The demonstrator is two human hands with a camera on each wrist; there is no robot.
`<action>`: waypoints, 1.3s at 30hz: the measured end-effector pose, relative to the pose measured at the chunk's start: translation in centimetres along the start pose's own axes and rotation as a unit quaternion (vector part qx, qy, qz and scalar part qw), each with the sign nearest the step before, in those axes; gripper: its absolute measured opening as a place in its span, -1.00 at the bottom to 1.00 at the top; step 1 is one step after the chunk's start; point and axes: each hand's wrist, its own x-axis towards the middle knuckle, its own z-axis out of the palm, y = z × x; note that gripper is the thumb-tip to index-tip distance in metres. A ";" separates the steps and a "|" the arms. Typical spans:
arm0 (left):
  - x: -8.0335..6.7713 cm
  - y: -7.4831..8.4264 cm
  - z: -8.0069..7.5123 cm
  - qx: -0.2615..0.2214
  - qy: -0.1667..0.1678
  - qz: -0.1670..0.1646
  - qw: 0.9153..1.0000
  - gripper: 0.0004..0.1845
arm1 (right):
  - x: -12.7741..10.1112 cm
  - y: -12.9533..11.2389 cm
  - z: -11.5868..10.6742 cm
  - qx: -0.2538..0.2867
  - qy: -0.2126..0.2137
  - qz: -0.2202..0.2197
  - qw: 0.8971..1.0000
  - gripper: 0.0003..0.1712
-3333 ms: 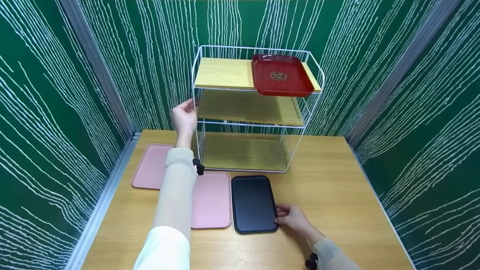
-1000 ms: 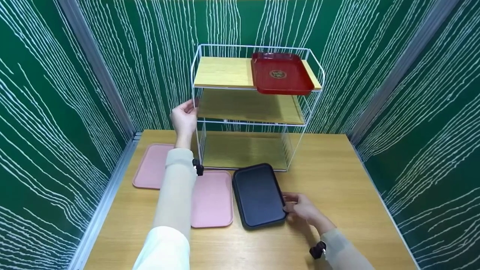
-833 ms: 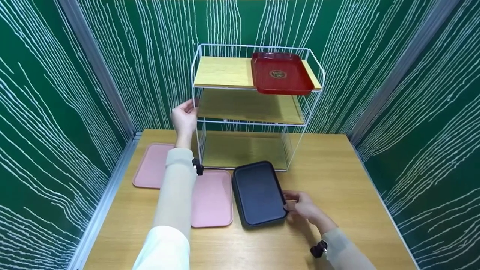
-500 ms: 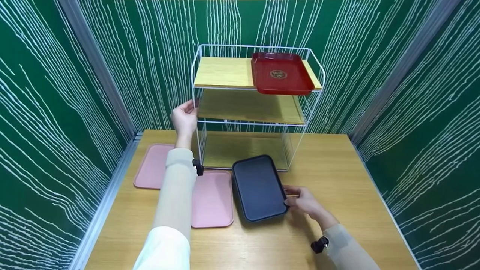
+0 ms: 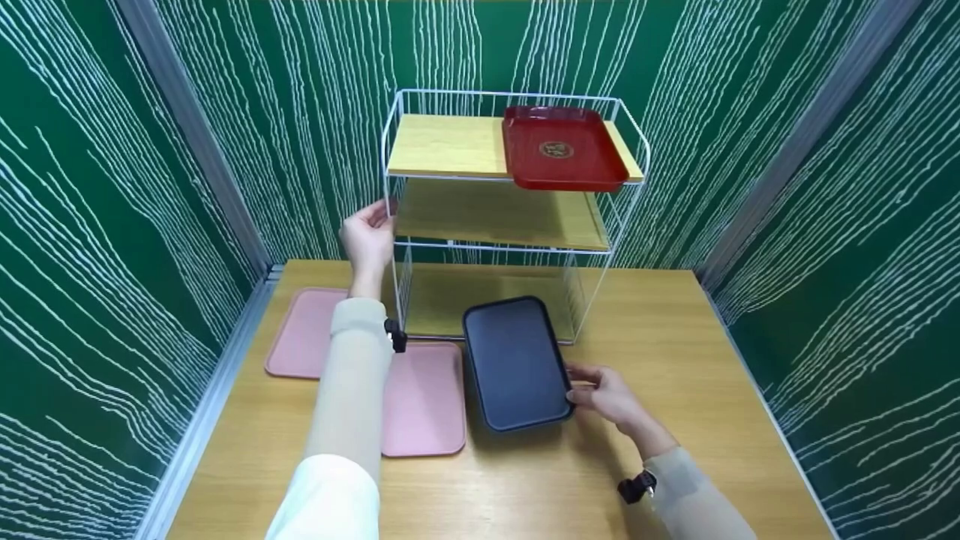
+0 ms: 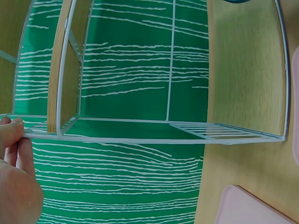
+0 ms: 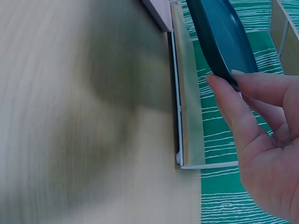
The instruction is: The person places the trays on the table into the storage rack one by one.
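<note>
My right hand [image 5: 604, 394] pinches the right rim of a black tray [image 5: 515, 363] and holds it lifted off the table, tilted, its far end in front of the bottom shelf of a white wire rack [image 5: 390, 180]. In the right wrist view the thumb and fingers [image 7: 233, 105] grip the dark tray edge [image 7: 219, 37]. My left hand [image 5: 367, 232] grips the rack's left front post at middle-shelf height; its fingertips [image 6: 11, 126] touch the wire.
A red tray [image 5: 562, 148] sits on the rack's top shelf, right side. Two pink trays [image 5: 424, 397] [image 5: 304, 331] lie on the wooden table [image 5: 675, 360], left of the black one. Green patterned walls close in on three sides.
The black tray has risen off the table and moved away from me toward the rack's bottom shelf, carried by my right hand. The left hand has stayed on the rack post.
</note>
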 end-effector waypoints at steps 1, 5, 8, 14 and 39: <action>0.0 0.0 0.0 0.001 0.000 0.001 1.000 -0.69 | 0.0 -0.2 0.0 0.004 0.000 -0.001 1.000 -0.26; 0.0 0.1 0.0 -0.006 0.004 0.005 1.000 -0.70 | 0.2 -0.9 0.1 0.026 -0.003 0.001 1.000 -0.25; 0.0 0.1 0.1 -0.010 0.006 0.013 1.000 -0.70 | 0.2 -1.4 0.2 0.032 -0.005 -0.001 0.999 -0.24; 0.1 0.1 0.1 -0.002 0.007 0.016 1.000 -0.71 | 0.2 -2.6 0.3 0.038 -0.007 -0.016 0.999 -0.26; 0.3 -0.3 0.0 -0.011 0.003 0.019 1.000 -0.67 | 0.2 -8.1 1.0 0.030 -0.011 -0.039 0.999 -0.33</action>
